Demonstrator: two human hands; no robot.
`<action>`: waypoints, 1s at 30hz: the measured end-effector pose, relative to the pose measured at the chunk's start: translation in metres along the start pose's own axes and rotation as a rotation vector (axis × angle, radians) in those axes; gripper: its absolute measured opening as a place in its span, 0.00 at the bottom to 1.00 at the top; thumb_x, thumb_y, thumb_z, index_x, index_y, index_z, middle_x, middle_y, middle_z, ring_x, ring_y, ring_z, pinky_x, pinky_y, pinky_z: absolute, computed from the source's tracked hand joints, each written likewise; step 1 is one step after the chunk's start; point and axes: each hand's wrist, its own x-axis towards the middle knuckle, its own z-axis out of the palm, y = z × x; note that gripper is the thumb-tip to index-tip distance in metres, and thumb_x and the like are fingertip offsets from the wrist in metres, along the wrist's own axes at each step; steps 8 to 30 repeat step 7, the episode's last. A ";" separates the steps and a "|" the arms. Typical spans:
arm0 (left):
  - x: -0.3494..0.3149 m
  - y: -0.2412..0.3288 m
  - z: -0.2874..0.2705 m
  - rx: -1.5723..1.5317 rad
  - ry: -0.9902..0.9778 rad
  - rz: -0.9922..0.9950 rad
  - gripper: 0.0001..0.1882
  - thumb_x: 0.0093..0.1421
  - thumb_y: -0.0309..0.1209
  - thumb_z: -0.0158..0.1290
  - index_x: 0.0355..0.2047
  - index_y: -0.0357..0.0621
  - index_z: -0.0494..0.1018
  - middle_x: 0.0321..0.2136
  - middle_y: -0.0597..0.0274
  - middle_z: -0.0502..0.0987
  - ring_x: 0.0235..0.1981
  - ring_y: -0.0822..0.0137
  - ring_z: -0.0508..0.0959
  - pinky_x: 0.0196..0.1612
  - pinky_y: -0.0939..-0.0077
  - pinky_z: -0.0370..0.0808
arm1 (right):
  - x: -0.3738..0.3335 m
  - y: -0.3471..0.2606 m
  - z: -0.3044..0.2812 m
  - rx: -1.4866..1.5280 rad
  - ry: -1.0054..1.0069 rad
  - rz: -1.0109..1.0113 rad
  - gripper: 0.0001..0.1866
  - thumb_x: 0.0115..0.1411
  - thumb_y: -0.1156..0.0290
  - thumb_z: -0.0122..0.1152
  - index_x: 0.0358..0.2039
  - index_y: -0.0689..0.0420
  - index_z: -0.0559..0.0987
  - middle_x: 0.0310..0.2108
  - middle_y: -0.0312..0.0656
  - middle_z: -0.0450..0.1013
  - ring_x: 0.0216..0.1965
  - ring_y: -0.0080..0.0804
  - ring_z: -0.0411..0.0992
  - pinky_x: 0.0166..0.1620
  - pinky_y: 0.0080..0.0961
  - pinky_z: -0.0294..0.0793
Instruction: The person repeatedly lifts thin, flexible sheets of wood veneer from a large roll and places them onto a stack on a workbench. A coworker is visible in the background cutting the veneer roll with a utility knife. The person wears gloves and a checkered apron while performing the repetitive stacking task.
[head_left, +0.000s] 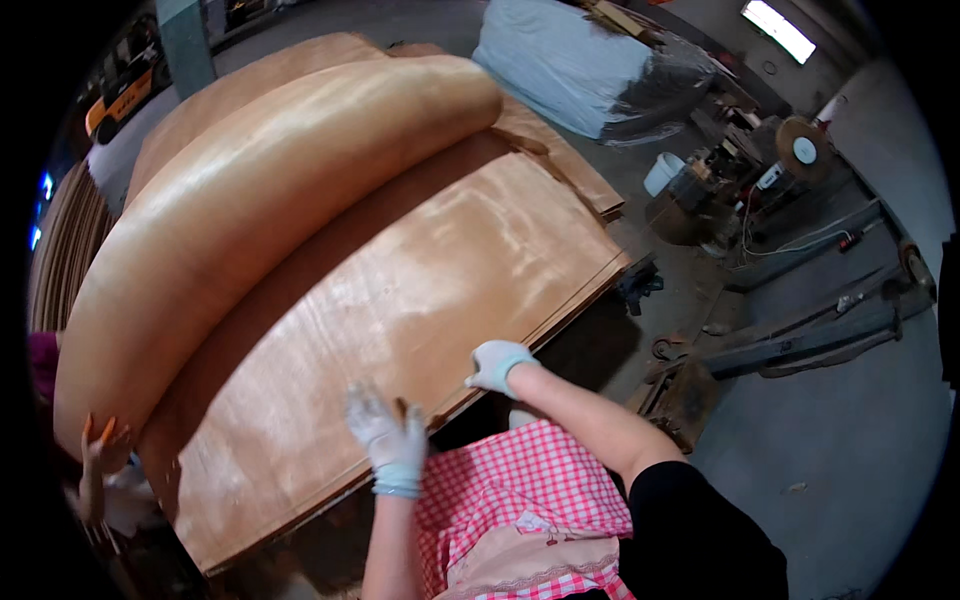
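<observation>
My left hand [385, 432], in a white glove with a pale blue cuff, is over the near part of a thin tan wood veneer sheet [430, 270]. Its fingers are stretched out and the thumb stands apart; the fingertips are slightly blurred. A small dark brown patch shows between thumb and fingers. Farther right, my right hand [500, 366], gloved alike, is closed at the stack's near edge, with its fingers partly hidden. Beyond, a large veneer sheet [270, 170] curls up in a long roll across the stack. Another person's hand [105, 450] touches its left end.
More sheets [565, 165] lie under the roll at the back. A plastic-covered pile [560, 65] stands beyond, with a white bucket [663, 174] and machinery [730, 180] to the right. A metal frame [800, 345] lies on the right floor. An orange vehicle [120, 100] is far left.
</observation>
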 end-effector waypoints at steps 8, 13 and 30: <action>0.035 0.051 0.054 0.102 -0.227 -0.054 0.53 0.50 0.43 0.62 0.68 0.33 0.44 0.66 0.35 0.48 0.68 0.43 0.47 0.69 0.49 0.40 | 0.002 0.028 0.003 0.189 -0.044 -0.114 0.24 0.54 0.50 0.62 0.41 0.56 0.83 0.43 0.53 0.77 0.48 0.46 0.75 0.51 0.39 0.73; 0.035 0.051 0.054 0.102 -0.227 -0.054 0.53 0.50 0.43 0.62 0.68 0.33 0.44 0.66 0.35 0.48 0.68 0.43 0.47 0.69 0.49 0.40 | 0.002 0.028 0.003 0.189 -0.044 -0.114 0.24 0.54 0.50 0.62 0.41 0.56 0.83 0.43 0.53 0.77 0.48 0.46 0.75 0.51 0.39 0.73; 0.035 0.051 0.054 0.102 -0.227 -0.054 0.53 0.50 0.43 0.62 0.68 0.33 0.44 0.66 0.35 0.48 0.68 0.43 0.47 0.69 0.49 0.40 | 0.002 0.028 0.003 0.189 -0.044 -0.114 0.24 0.54 0.50 0.62 0.41 0.56 0.83 0.43 0.53 0.77 0.48 0.46 0.75 0.51 0.39 0.73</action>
